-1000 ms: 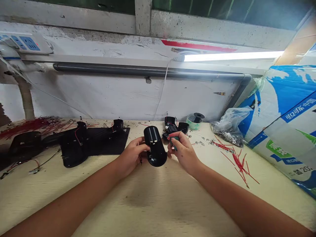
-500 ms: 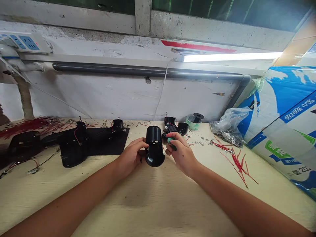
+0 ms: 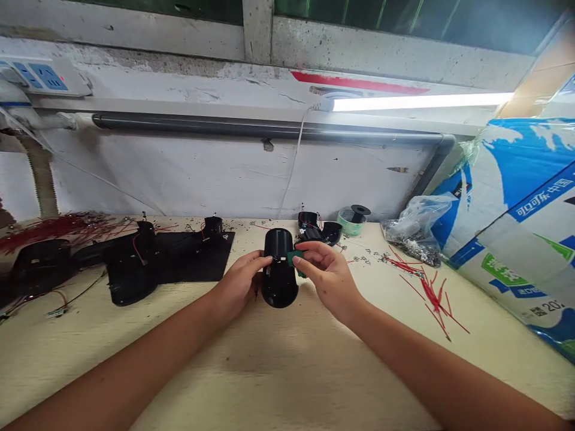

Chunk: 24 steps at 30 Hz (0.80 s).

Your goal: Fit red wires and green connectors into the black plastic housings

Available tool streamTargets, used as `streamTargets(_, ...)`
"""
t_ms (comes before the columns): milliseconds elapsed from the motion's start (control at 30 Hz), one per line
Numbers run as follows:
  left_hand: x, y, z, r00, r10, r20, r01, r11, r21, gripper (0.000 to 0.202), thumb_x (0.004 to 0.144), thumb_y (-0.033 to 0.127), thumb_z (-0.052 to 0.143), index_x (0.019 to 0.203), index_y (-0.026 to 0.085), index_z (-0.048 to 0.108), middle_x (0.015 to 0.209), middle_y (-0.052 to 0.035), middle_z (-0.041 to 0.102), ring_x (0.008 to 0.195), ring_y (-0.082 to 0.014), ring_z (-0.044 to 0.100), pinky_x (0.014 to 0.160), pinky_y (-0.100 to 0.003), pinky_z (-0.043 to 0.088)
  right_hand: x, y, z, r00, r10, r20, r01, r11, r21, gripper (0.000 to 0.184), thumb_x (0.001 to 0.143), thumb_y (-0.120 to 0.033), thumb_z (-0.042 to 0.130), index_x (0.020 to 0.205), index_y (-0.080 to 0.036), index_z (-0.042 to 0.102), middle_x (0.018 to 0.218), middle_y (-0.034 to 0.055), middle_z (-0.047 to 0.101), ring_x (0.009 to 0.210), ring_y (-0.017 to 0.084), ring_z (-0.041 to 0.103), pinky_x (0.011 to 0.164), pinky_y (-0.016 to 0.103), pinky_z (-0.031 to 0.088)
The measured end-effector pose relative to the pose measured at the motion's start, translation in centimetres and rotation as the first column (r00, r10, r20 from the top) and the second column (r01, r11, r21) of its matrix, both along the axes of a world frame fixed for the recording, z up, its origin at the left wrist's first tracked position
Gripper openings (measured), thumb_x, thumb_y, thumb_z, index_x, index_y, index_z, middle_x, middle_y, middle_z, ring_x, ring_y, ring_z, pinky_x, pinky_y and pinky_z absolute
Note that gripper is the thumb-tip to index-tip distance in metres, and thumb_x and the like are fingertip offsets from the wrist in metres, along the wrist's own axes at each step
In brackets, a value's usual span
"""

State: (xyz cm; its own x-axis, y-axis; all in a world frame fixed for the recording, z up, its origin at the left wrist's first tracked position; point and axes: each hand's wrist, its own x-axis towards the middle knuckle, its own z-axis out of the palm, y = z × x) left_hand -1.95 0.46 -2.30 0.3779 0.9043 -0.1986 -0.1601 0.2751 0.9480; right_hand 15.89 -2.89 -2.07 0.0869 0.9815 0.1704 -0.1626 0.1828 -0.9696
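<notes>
My left hand wraps the side of a glossy black plastic housing, which stands upright on the tabletop with its rounded end down. My right hand pinches a small green circuit board between thumb and fingers. The board sits at the housing's right side, near a small opening at the upper front. Its lower part is hidden by my fingers and the housing. I cannot tell whether it is seated in the housing.
Black housings with red wires lie on a black mat at left. Behind my right hand are more black parts and a tape roll. Red wires, metal clips, a plastic bag and a printed carton lie right.
The housing has turned upright, and my right hand has moved the green board from beside it to against its upper right side.
</notes>
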Motion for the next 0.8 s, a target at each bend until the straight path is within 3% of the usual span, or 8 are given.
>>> streamTargets(200, 0.21, -0.51, 0.64, 1.000, -0.028, -0.014, 0.028, 0.999, -0.023, 0.025, 0.079, 0.038, 0.068, 0.097, 0.020, 0.066, 0.078, 0.0013, 0.061, 0.060, -0.0076, 0.057, 0.054, -0.018, 0.042, -0.41, -0.18, -0.19, 0.999, 0.035, -0.012, -0.035, 0.999, 0.002, 0.037, 0.069, -0.039, 0.085, 0.096, -0.019, 0.072, 0.071, 0.0027, 0.068, 0.069, 0.016, 0.060, 0.064, 0.030, 0.046)
streamTargets(433, 0.35, -0.78, 0.66, 0.996, -0.087, -0.013, 0.087, 0.996, -0.034, 0.030, 0.078, 0.042, 0.070, 0.096, 0.019, 0.065, 0.076, -0.0001, 0.061, 0.061, -0.0084, 0.056, 0.054, -0.019, 0.039, -0.65, -0.43, -0.51, 0.998, 0.036, 0.057, -0.035, 0.999, -0.011, 0.033, 0.070, -0.038, 0.084, 0.091, -0.017, 0.070, 0.058, -0.0044, 0.052, 0.049, 0.007, 0.036, 0.046, 0.024, 0.025)
streamTargets(800, 0.49, -0.90, 0.62, 0.995, -0.098, -0.031, 0.098, 0.995, 0.010, 0.028, 0.079, 0.043, 0.067, 0.090, 0.018, 0.061, 0.074, 0.0008, 0.057, 0.061, -0.0077, 0.052, 0.053, -0.020, 0.034, -0.72, -0.42, -0.99, 0.994, 0.079, 0.070, -0.075, 0.996, -0.055, 0.031, 0.075, -0.040, 0.080, 0.089, -0.018, 0.063, 0.057, -0.0055, 0.050, 0.044, 0.006, 0.033, 0.041, 0.022, 0.020)
